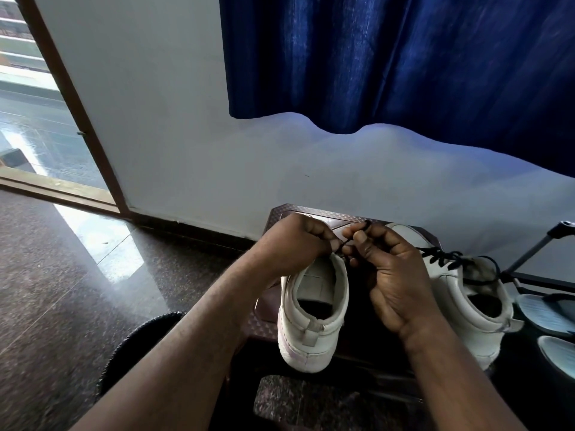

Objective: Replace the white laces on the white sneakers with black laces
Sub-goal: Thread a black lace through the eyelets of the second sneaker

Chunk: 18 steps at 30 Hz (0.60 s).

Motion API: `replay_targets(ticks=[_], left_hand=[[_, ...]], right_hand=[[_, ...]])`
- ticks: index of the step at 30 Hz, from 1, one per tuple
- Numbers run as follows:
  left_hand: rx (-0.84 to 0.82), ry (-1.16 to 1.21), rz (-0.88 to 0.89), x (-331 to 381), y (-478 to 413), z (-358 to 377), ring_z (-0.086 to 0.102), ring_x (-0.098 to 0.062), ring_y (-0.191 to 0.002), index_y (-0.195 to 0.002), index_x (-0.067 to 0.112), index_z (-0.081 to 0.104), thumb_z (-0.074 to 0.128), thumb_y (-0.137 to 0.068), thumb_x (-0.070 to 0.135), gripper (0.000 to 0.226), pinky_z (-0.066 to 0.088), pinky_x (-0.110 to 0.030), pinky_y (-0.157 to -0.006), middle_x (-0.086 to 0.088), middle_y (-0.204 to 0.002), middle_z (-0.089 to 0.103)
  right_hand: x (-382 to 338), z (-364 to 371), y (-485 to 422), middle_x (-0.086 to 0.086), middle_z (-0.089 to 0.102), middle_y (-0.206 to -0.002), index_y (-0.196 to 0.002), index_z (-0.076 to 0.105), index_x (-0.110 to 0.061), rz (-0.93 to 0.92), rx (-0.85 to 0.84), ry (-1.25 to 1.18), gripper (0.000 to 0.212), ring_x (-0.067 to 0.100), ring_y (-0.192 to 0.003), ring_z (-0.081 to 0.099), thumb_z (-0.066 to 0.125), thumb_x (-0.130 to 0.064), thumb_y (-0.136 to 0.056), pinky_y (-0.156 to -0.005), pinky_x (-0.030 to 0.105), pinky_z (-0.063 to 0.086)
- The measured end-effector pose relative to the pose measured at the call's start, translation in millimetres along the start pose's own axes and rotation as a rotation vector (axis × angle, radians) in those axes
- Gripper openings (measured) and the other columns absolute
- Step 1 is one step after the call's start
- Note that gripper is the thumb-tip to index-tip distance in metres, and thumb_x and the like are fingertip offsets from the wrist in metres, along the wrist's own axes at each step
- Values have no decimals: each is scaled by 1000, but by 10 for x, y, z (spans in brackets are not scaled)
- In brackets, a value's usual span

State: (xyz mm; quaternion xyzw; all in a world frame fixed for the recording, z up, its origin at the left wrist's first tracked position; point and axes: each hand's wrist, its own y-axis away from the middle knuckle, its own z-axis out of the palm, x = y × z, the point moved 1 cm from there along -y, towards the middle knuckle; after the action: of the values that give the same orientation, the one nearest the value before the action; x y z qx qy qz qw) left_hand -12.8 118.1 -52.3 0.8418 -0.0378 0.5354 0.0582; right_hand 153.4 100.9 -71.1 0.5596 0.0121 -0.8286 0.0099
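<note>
You are lacing the middle sneaker: left hand and right hand both pinch the black lace. The three o'clock sneaker looks done; next, find an eyelet.

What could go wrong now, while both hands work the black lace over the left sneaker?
1. The left hand and right hand pinch the thin black lace only at fingertips; it may slip free.
2. The left sneaker seems to overhang the stool's near edge, apparently ungripped; a hard tug might tip it off.
3. The hands hide the eyelets, so one could be skipped.
</note>
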Motion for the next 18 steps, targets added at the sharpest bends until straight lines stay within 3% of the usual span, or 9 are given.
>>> replay_targets(ticks=[3,8,11,15,18], left_hand=[[-14,-9,3,11,5,-7,57,6,-65,-74,26,76,73,-93,16,22,45,-9,-64,16,-71,68],[-103,65,11,13,11,8,56,-2,-68,-79,24,72,73,-96,18,19,47,-19,-69,11,-76,66],[-100,58,58,26,13,14,54,-7,-74,-83,23,72,73,-97,18,15,44,-24,-70,6,-83,65],[-123,130,99,50,44,11,54,4,-64,-82,21,67,67,-100,10,21,42,-10,-64,19,-74,63],[-139,203,113,66,46,42,58,0,-70,-85,17,65,63,-101,6,20,44,-15,-70,15,-77,66]], right_hand=[[5,11,-3,2,76,-94,-95,72,-13,14,-20,-35,15,10,-75,65,69,-12,-80,-71,20,55],[-17,2,-18,0,75,-94,-96,72,-14,11,-41,-69,16,9,-78,64,68,-13,-80,-72,20,55],[-30,-9,-34,0,75,-98,-99,71,-14,12,-46,-79,17,11,-83,63,65,-13,-83,-80,26,50],[-22,-20,-60,0,74,-100,-101,68,-14,13,-42,-107,17,14,-88,64,64,-11,-85,-84,34,44],[-14,-10,-60,1,74,-100,-100,67,-15,16,-43,-116,17,18,-94,67,64,-12,-84,-85,36,45]])
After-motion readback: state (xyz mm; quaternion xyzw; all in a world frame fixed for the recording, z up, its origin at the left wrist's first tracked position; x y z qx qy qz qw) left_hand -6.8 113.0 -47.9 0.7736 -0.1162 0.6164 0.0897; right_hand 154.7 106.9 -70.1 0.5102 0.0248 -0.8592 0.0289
